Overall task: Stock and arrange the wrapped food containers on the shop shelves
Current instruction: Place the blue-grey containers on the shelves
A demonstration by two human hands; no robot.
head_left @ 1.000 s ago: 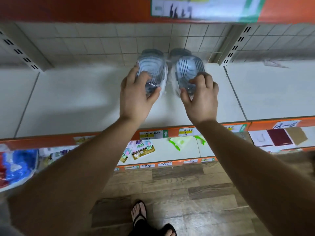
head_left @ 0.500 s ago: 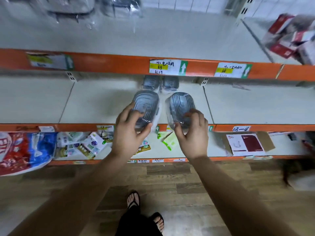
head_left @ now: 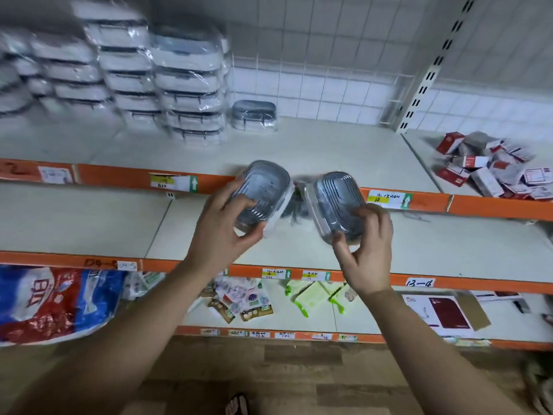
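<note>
**A:** Starting nearest: our left hand (head_left: 221, 232) is clamping the near end of the left container (head_left: 263, 193), fingers curled over its lid and thumb underneath. Our right hand (head_left: 365, 253) is pinching the right container (head_left: 338, 202) the same way. Both containers are hanging in mid-air at the centre of the frame, in front of the orange lip (head_left: 125, 179) of the upper shelf (head_left: 314, 151).

**B:** Then we are risking a slip. We are gripping glossy wrap at one end only, so the far ends are tilting freely and either container could slide out.

**A:** We are also crowding the two together, so they could be knocking each other. And if we are lifting them onto that shelf, the far ends could be catching the lip.

**B:** Further back, near the upper middle, a lone container (head_left: 254, 115) is sitting on the upper shelf, just beside the stacks (head_left: 185, 85) at upper left. If we push in carelessly, we could be shoving it into those towers and toppling them.

**A:** Counting now: we are seeing two hands, two held containers and one lone container of the same kind.

**B:** We are making out at least three stacks. More are blurring away at the left edge, so we cannot give a total.
</note>
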